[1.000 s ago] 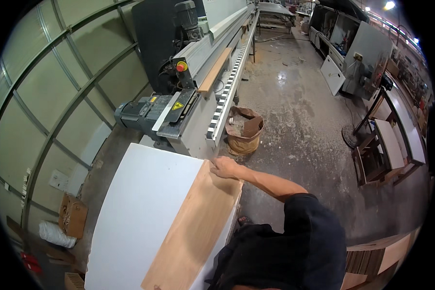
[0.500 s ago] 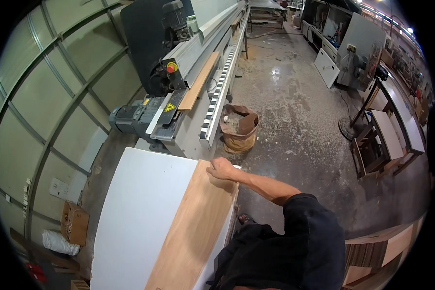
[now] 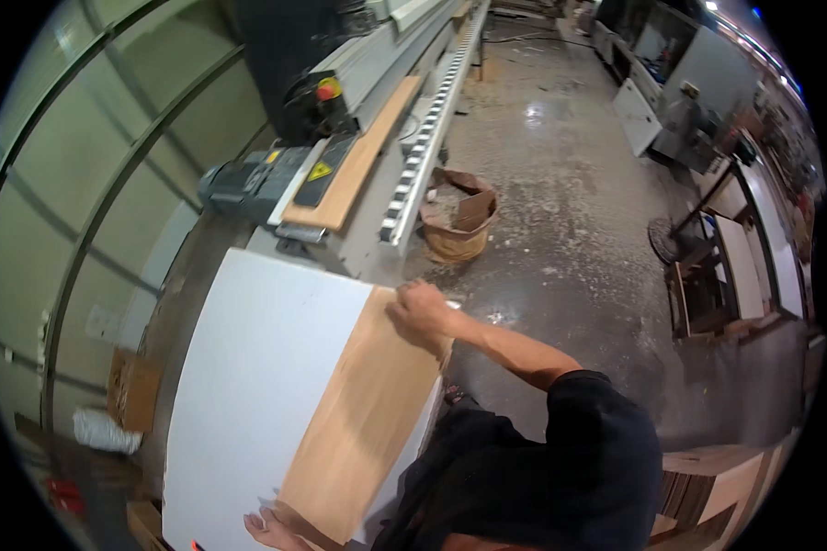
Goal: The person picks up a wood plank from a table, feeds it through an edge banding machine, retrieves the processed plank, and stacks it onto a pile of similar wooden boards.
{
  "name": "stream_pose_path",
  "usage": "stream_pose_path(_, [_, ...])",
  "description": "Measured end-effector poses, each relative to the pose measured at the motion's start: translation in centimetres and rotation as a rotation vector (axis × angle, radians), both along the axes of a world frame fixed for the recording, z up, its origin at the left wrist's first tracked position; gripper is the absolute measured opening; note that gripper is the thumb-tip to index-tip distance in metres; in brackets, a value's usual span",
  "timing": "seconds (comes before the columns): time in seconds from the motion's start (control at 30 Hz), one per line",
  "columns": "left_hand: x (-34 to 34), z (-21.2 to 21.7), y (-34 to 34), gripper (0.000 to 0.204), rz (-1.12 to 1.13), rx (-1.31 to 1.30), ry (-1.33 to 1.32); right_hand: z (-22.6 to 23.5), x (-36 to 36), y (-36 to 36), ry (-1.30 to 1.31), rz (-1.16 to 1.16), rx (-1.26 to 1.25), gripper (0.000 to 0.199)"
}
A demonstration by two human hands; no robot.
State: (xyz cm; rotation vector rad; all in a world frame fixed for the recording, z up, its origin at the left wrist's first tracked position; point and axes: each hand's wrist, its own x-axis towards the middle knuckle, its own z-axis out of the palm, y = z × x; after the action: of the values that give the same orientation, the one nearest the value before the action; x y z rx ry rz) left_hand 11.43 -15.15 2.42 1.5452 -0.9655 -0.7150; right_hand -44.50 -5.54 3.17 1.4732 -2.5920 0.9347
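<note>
A light wood-grain board (image 3: 363,418) lies lengthwise on a stack topped with a white panel (image 3: 248,358). At the board's far end, my right hand (image 3: 423,308) is closed, its fingers curled over the edge. My left hand (image 3: 274,531) is beside the near left corner, fingers apart, palm partly hidden by the picture's lower edge. Ahead, a second wood-grain board (image 3: 368,156) sticks out of a long grey machine (image 3: 368,69), passing beside a black plate with a yellow warning triangle (image 3: 320,172).
A sack (image 3: 459,243) of offcuts stands on the dusty floor by the machine's checkered rail (image 3: 423,138). A motor (image 3: 248,184) juts out left. On the right are a workbench (image 3: 744,266) and stacked boards (image 3: 708,487); a cardboard box (image 3: 133,390) is at left.
The board in the machine has come further out toward me. My left hand has come into view at the near end of the board on the stack. My right hand stays at its far end.
</note>
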Motion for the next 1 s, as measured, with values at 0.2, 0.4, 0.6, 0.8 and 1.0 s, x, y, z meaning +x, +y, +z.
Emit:
stream_pose_path(0.2, [-20.7,4.7,-7.2,0.045,-0.557,0.214,0.191,2.8,-2.1,-2.6,0.023,0.146,-0.189,0.045])
stream_pose_path(0.4, [-38.5,3.0,-13.8,0.061,-0.813,0.509,0.589,5.5,-5.1,-10.2,0.265,0.358,-0.360,0.051])
stream_pose_path(0.6, [-44.3,4.3,-13.6,0.056,-0.803,0.435,0.763,3.1,-10.0,-15.6,0.255,0.478,-0.027,0.063])
stream_pose_path(0.8, [-39.5,4.4,-13.5,0.048,-0.596,0.446,0.695,4.4,-19.5,-16.5,0.253,0.370,0.135,0.068])
stream_pose_path(1.0, [-34.2,5.2,-12.5,0.044,-0.537,0.434,0.629,5.2,-28.0,-18.3,0.255,0.057,0.434,0.072])
